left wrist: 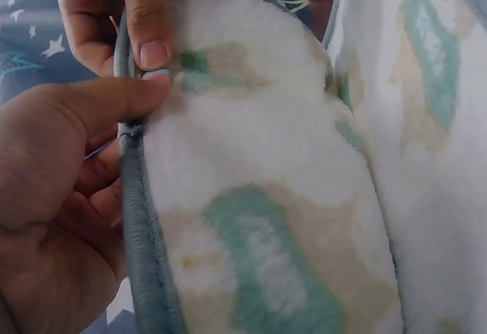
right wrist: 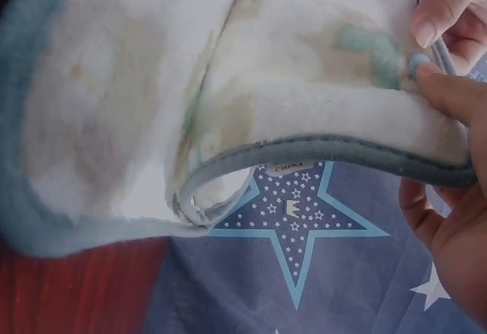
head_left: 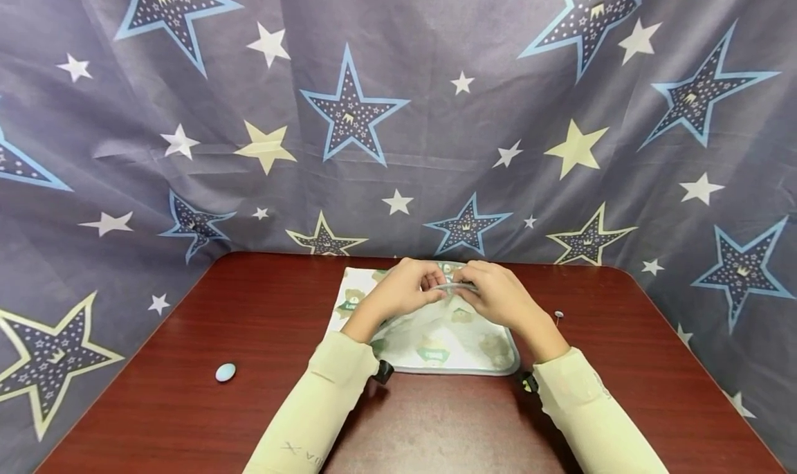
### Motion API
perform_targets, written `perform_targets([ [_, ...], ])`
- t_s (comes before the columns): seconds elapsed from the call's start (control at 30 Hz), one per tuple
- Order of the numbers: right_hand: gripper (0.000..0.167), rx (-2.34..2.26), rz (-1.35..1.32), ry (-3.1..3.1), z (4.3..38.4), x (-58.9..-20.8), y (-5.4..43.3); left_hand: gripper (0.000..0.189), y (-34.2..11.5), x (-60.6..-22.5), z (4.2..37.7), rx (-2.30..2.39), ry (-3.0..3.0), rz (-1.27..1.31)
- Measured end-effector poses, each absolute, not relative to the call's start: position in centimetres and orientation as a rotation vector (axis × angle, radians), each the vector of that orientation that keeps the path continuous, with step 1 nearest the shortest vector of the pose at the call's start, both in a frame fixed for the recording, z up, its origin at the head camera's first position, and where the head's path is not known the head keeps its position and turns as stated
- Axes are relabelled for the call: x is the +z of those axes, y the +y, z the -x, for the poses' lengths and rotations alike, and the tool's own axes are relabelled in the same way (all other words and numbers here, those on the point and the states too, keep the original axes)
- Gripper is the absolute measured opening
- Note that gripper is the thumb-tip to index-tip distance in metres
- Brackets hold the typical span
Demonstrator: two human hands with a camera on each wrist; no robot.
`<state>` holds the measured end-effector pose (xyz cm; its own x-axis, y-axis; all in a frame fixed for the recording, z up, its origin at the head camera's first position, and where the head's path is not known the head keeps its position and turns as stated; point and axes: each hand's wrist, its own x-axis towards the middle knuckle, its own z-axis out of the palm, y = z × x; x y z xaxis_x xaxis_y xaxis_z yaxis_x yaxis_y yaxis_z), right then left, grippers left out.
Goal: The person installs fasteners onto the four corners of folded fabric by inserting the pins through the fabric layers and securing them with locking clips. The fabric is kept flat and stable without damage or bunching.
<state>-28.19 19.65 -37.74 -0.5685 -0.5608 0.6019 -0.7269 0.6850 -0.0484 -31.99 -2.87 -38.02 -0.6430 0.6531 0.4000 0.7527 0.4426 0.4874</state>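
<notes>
My left hand point(head_left: 407, 287) and right hand point(head_left: 495, 290) meet at the far edge of a white fleecy cloth point(head_left: 429, 356) printed with bears and green patches. Its grey-blue bound edge point(left wrist: 141, 220) is lifted and pinched between thumb and fingers of each hand. In the right wrist view a small light-blue round piece point(right wrist: 418, 62) shows at my right thumb tip against the cloth; most of it is hidden. The fingertips of both hands are close together there. The cloth's near part lies flat on the table.
A light-blue oval cap point(head_left: 225, 372) lies on the reddish-brown table point(head_left: 156, 418) at the left. To the right of my right hand is a small pin with a pale round head point(head_left: 558, 314). A star-patterned curtain point(head_left: 398, 176) hangs behind and along both sides.
</notes>
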Motion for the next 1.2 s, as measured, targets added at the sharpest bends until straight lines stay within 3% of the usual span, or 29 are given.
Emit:
perform_targets([
  [0.43,0.02,0.508,-0.908,-2.51,28.2,-36.3,22.4,0.01,-2.5,-38.8,32.0,-1.048,-2.591,1.132],
  [0.73,0.013,0.464,-0.859,-2.6,27.9,-36.2,25.1,0.009,-2.8,-39.4,32.9,-1.182,-2.619,0.979],
  [0.83,0.013,0.43,-0.845,-2.641,27.6,-36.2,26.0,0.009,-3.3,-39.7,33.5,-1.254,-2.569,0.787],
  [1.07,0.017,0.365,-0.783,-2.717,26.6,-35.7,28.2,0.016,-5.6,-41.4,35.2,-1.967,-2.245,-0.028],
  [1.2,0.016,0.347,-0.757,-2.756,26.2,-35.7,29.3,0.022,-7.0,-42.6,35.9,-2.211,-2.159,-0.247],
])
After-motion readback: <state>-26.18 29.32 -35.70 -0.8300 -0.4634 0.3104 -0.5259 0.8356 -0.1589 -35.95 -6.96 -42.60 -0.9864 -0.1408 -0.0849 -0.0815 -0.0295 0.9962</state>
